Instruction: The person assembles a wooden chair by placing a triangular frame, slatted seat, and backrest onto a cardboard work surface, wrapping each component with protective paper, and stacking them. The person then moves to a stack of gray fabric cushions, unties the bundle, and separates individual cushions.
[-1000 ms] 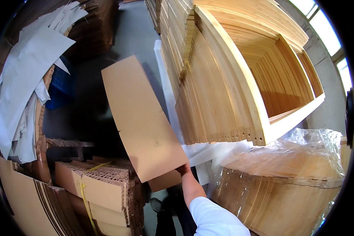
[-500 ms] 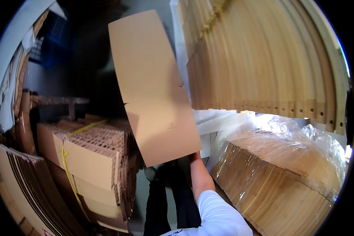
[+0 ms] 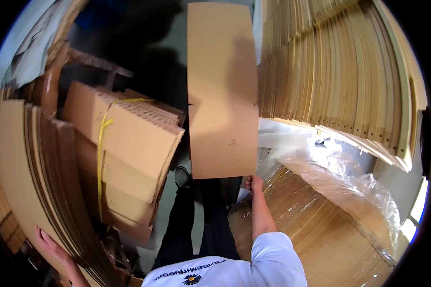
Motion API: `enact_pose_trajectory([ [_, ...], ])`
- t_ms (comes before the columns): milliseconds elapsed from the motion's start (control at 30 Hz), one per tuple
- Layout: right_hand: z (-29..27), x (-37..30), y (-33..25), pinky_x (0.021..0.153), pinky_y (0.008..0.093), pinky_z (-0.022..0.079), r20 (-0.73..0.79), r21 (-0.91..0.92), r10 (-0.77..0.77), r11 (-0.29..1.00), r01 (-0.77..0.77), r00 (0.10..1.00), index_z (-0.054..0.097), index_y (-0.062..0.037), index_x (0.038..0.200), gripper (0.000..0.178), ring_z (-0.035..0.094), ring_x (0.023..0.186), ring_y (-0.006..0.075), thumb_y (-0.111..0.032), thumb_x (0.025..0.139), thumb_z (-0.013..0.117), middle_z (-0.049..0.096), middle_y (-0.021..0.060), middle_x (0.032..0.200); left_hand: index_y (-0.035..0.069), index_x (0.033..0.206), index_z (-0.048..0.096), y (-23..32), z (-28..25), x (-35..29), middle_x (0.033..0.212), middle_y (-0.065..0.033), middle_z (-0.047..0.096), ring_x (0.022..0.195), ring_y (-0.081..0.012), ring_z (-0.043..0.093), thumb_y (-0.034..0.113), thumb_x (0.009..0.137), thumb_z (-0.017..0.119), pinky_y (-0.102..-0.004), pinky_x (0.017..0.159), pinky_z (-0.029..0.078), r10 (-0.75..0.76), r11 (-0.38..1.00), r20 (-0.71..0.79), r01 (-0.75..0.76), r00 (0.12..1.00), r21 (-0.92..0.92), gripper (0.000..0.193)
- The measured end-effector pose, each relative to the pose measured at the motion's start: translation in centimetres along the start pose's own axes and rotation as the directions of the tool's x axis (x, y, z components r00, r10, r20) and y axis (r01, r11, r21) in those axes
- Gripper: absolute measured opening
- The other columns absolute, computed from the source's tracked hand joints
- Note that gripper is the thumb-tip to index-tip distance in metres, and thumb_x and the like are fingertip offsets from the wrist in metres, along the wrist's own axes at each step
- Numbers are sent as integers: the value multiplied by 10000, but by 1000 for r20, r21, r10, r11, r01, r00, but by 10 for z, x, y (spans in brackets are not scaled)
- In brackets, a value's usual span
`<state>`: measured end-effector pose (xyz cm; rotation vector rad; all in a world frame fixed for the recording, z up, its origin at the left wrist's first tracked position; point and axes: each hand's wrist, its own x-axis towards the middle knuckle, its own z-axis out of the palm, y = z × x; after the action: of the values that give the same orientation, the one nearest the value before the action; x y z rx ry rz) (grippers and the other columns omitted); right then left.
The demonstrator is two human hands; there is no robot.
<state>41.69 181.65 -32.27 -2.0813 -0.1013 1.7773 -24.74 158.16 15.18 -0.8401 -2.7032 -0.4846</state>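
A long flat cardboard sheet (image 3: 222, 86) stretches away in front of my legs, with small notches in both long edges. My right hand (image 3: 253, 183) is closed at its near right corner, fingers curled at the edge. At lower left, my left hand (image 3: 51, 246) lies with fingers stretched out against the outer face of a row of upright cardboard sheets (image 3: 14, 158); it grips nothing that I can see. Between that row and my legs sits a bundle of folded cardboard (image 3: 129, 148), tied with yellow strap (image 3: 100, 162).
Tall stacked wooden panels (image 3: 330, 71) with holes along their ends stand at right. Nearer on that side is a stack of boards (image 3: 311, 220) under clear plastic wrap (image 3: 368, 186). White sheeting (image 3: 26, 52) hangs at upper left; a blue crate (image 3: 98, 14) sits behind.
The cardboard sheet has swung from a slant to nearly straight ahead, shifting right in view. My left hand has come into sight on the left row of sheets. The view has turned.
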Motion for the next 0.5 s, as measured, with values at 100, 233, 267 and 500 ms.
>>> enact_pose_trajectory([
  [100,-1,-34,-21,364,287,346,-19,-105,3,994,-5,1000,544,-89,786,208,464,442,152,-242,925,526,512,40,649,-52,1277,527,1,4,-6,1353,-184,515,1262,-294,478,152,1006,460,-384,1094,345,-38,993,-17,39,999,108,346],
  [233,-9,-67,-47,473,316,468,-32,-177,-112,979,105,993,578,-18,1103,442,599,616,224,-418,916,559,613,125,934,1,1187,541,28,32,-21,1278,-147,524,1212,-279,481,89,908,547,-393,1059,373,-11,986,-122,-9,993,-166,292],
  [267,2,-74,-55,463,309,463,-35,-265,-130,957,116,991,579,-26,1109,445,589,598,219,-428,919,560,605,108,904,9,1166,540,50,29,-12,1252,-160,541,1189,-305,501,101,897,557,-402,1050,381,-73,976,-128,44,989,-214,284],
  [500,54,-107,-113,644,461,510,144,-960,-631,98,262,763,649,73,954,506,633,703,362,-425,901,578,676,211,811,17,1168,529,72,7,-18,1296,-160,525,1241,-359,480,189,878,608,-461,1054,367,-52,995,-172,67,984,81,347],
])
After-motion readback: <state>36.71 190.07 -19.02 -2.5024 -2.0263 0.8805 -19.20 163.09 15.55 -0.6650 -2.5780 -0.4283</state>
